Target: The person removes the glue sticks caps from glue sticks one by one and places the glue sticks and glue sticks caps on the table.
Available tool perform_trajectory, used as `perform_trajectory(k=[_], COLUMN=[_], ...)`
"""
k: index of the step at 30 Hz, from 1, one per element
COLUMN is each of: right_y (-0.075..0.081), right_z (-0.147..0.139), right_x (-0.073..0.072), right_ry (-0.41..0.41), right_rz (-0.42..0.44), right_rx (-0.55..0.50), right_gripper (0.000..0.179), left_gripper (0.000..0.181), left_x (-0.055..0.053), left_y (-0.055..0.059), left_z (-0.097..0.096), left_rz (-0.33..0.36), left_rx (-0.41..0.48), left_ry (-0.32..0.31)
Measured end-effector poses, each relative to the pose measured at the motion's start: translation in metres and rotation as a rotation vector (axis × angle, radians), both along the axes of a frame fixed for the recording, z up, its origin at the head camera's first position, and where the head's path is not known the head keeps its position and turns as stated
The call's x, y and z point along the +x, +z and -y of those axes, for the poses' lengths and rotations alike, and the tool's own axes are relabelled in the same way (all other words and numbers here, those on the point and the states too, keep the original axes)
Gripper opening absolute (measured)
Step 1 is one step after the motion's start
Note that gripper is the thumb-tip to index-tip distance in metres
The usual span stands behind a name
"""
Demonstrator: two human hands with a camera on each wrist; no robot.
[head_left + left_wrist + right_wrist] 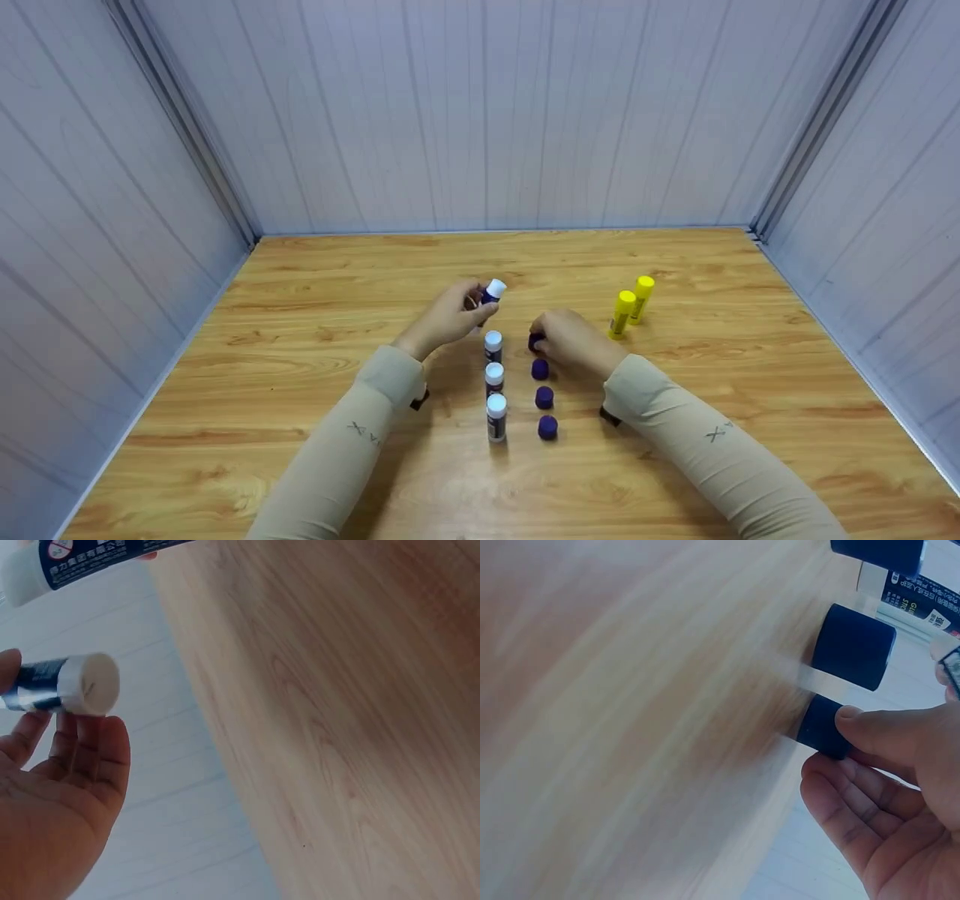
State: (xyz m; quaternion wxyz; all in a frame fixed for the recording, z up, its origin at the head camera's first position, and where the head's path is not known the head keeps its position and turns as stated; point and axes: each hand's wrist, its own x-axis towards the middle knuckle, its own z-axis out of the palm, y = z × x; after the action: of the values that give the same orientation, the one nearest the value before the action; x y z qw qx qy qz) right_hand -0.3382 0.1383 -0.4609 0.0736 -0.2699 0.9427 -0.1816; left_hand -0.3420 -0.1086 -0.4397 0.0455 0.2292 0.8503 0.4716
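My left hand [448, 319] holds a glue stick [491, 292] with a dark label, tilted above the table, its white end pointing up. In the left wrist view, thumb and fingers grip this glue stick [46, 684] by its labelled body, and the round white end faces the camera. My right hand [576, 341] pinches a dark blue cap [823, 726] between thumb and fingers, right at the tabletop. Three more glue sticks [494, 379] stand upright in a row nearer me. Beside them runs a row of three dark caps [544, 397].
Two yellow tubes [622, 313] stand upright close together, right of and beyond my right hand. The wood-grain table [300, 337] is bounded by a pale back wall [480, 120] and side walls to left and right.
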Motion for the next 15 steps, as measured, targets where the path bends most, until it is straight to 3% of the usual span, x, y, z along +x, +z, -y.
perform_trajectory(k=[7,15], right_y=[0.000,0.000], right_z=[0.000,0.000], right_x=[0.002,0.002], right_ry=[-0.010,-0.023], right_rz=[0.003,0.011], right_rx=[0.000,-0.011], right_gripper=[0.012,0.012], left_gripper=[0.013,0.015], left_x=[-0.004,-0.006], left_y=[-0.012,-0.020], left_z=[-0.001,-0.004], left_rz=[0.012,0.028], left_rx=[-0.046,-0.108], left_ry=[-0.006,0.025])
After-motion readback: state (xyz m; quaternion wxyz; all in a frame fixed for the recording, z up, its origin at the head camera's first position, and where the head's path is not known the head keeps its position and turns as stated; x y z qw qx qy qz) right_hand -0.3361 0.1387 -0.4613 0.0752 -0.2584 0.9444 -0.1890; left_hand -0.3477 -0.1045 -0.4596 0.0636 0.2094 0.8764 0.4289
